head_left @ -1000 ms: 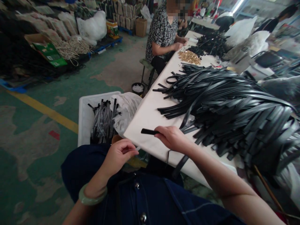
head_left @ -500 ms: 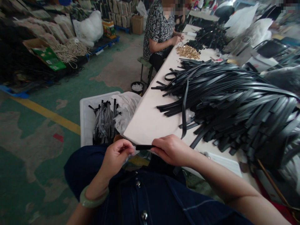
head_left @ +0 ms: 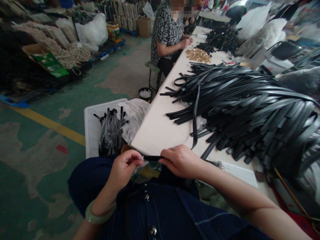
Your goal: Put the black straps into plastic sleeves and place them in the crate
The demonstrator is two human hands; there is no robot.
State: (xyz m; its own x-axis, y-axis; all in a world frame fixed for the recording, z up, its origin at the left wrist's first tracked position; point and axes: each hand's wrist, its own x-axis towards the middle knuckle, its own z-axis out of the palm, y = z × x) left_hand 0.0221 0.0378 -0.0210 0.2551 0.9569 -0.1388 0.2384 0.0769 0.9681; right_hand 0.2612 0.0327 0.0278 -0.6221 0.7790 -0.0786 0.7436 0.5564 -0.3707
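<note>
— Head view: both hands meet at the near table edge now. A second ago the right hand was out over the tabletop with the strap end, well apart from the left.

— And the strap itself?

— Its end has come back to the edge, level between the two hands. The right hand is closed around it, fingers curled over; the rest of it runs up toward the pile.

— The left hand?

— Pinched nearly shut at the strap's tip, with something thin and pale in the fingertips — I cannot tell what. It has hardly moved.

— So what does that amount to?

— I judge the fetching is done and the fine work on the end is under way. The bin sits just left.
</note>
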